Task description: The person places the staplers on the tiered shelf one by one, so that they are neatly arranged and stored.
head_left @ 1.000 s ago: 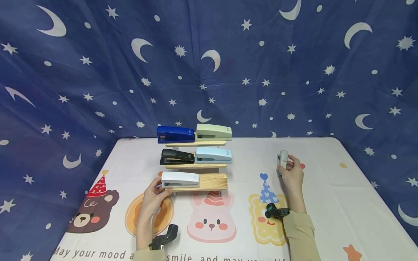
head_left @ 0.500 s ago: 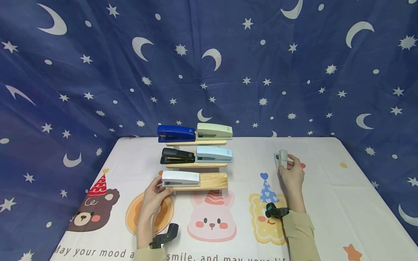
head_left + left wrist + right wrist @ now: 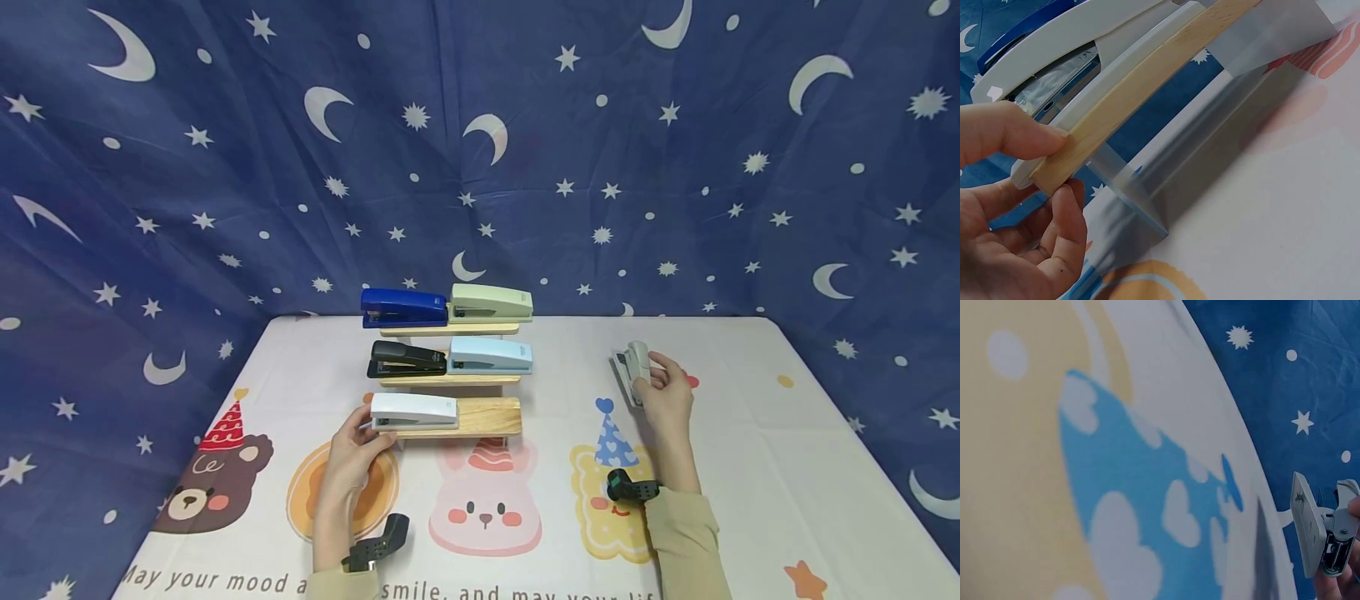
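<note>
My left hand (image 3: pixel 352 458) pinches the left end of the bottom wooden shelf (image 3: pixel 489 417) of a three-tier stand. In the left wrist view, the thumb presses the front edge of the wood and the fingers curl under its corner. Right beside this hand, a white stapler (image 3: pixel 414 411) lies on that shelf's left half. Off to the right of the stand, my right hand (image 3: pixel 670 402) grips a light grey stapler (image 3: pixel 632 371) tilted on its side, its flat base facing left. The right wrist view shows the grey stapler (image 3: pixel 1319 528) with fingers at its right side.
Black (image 3: pixel 406 358) and light blue (image 3: pixel 491 356) staplers fill the middle shelf. Blue (image 3: pixel 403 308) and pale green (image 3: pixel 491 303) ones fill the top. Clear supports (image 3: pixel 1129 187) hold up the shelf. A starry blue curtain (image 3: pixel 525 150) hangs behind the printed tablecloth (image 3: pixel 780 467).
My right hand has shifted slightly left with the grey stapler and turned it, so it now leans to the left. The left hand has kept its hold on the shelf.
</note>
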Demonstrator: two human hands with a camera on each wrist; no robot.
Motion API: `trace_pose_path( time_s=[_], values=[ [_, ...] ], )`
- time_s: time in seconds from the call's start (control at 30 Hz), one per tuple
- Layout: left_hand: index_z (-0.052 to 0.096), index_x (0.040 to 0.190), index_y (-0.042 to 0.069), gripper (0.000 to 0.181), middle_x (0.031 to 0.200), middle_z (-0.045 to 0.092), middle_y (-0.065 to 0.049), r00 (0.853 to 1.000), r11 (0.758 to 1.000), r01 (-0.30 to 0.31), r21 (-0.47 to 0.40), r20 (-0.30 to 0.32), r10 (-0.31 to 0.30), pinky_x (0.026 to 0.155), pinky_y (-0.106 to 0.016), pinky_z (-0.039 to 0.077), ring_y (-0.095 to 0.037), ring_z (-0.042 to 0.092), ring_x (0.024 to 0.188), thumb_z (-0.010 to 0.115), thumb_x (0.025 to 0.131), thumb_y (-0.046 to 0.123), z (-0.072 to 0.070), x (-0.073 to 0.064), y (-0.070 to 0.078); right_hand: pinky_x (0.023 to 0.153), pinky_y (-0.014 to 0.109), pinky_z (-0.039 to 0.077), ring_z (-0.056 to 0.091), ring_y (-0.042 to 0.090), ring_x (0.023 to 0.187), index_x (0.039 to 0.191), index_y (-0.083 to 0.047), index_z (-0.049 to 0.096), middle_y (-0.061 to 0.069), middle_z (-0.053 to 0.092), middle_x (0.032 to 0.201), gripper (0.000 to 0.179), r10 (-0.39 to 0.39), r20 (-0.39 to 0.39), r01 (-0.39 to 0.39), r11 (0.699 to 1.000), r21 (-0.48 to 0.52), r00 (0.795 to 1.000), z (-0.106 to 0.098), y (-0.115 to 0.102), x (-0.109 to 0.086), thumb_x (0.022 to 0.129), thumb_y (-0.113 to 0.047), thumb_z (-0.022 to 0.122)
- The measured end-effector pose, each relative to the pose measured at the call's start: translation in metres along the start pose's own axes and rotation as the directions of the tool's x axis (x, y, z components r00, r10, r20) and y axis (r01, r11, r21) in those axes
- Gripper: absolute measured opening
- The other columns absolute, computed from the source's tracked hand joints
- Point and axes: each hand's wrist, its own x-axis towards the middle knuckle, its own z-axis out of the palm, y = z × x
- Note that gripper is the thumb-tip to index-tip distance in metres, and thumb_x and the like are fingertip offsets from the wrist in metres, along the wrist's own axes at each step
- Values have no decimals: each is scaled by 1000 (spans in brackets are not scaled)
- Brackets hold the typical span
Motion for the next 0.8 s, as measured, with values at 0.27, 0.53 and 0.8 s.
trace_pose_path(
  time_s=[0.27, 0.53, 0.8],
  values=[
    [44, 140, 3, 64, 130, 42, -15, 1000, 1000, 7, 12, 4, -7, 77, -9, 51, -4, 51, 94, 60, 79, -12, -1, 0, -1, 62, 3, 42, 54, 9, 93, 138, -14, 51, 16, 64, 125, 55, 7, 31, -8, 998, 56, 999, -8, -14, -2, 85, -2, 55],
    [43, 140, 2, 65, 131, 42, -15, 1000, 1000, -1, 12, 13, 1, 76, -10, 51, -5, 51, 94, 60, 79, -12, -1, 0, -1, 65, 6, 44, 49, 2, 88, 135, -15, 54, 17, 65, 122, 54, -52, 49, 48, 995, 91, 997, -19, -33, -12, 84, 1, 53],
    [44, 140, 3, 64, 129, 42, -14, 1000, 1000, 10, 15, 10, -10, 76, -9, 50, -7, 49, 95, 60, 80, -11, -1, -1, 0, 66, 11, 46, 52, 0, 81, 134, -16, 55, 17, 66, 120, 56, -118, 65, 110, 987, 114, 991, -26, -45, -17, 82, 3, 52]
  ],
)
